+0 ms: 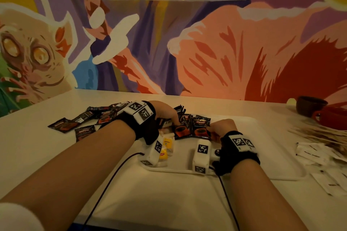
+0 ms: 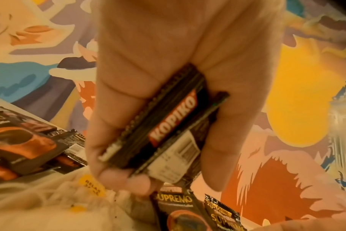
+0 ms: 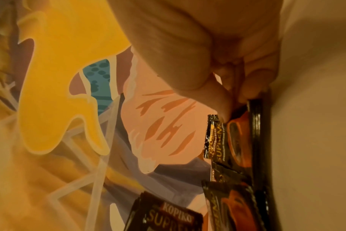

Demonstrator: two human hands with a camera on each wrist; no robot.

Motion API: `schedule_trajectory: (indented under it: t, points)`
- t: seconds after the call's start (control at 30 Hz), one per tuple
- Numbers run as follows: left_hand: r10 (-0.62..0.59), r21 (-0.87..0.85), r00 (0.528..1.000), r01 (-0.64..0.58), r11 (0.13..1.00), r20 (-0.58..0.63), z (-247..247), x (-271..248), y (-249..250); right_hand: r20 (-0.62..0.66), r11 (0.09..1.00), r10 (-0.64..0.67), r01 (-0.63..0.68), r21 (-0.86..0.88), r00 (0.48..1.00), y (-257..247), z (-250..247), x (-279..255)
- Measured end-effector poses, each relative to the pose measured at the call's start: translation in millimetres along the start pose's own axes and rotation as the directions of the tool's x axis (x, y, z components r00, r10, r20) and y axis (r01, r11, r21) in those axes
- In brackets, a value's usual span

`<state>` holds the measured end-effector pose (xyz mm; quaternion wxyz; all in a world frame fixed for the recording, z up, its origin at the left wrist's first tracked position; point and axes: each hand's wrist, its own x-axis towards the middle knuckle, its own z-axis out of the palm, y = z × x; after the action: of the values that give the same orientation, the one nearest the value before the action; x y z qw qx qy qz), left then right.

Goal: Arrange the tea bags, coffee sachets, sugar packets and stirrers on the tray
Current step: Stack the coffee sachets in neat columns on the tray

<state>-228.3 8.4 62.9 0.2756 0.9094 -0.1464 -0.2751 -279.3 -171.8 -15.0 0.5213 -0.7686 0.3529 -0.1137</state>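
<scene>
A white tray (image 1: pixel 259 148) lies on the table in front of me. Black and orange Kopiko coffee sachets (image 1: pixel 201 127) lie overlapped on its far part. My left hand (image 1: pixel 167 113) hovers over them and grips a small stack of sachets (image 2: pixel 168 132) between thumb and fingers. My right hand (image 1: pixel 220 127) rests on the tray and pinches the near edge of one lying sachet (image 3: pixel 237 140). Tea bags (image 1: pixel 167 145) with yellow tags sit on the tray's left part, under my left wrist. Their pale pouches and a yellow tag (image 2: pixel 91 186) show below the held stack.
More loose coffee sachets (image 1: pixel 78 122) are scattered on the table left of the tray. Wooden stirrers (image 1: pixel 315 133) and white sugar packets (image 1: pixel 319 157) lie to the right. A brown cup (image 1: pixel 309 108) and a red cup (image 1: pixel 336 119) stand at the back right. A painted wall closes the far side.
</scene>
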Motion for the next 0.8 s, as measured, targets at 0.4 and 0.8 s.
schedule_trajectory:
  t: [0.4, 0.8]
  points:
    - [0.054, -0.161, 0.995, -0.067, 0.985, -0.082, 1.2, 26.4, -5.6, -0.041, 0.996, 0.048, -0.044, 0.084, 0.998, -4.3, 1.6, 1.3]
    - [0.138, -0.371, 0.981, -0.180, 0.911, -0.136, -0.4, 29.1, -11.7, 0.141, 0.976, -0.092, 0.061, 0.207, 0.986, -7.8, 0.5, -18.0]
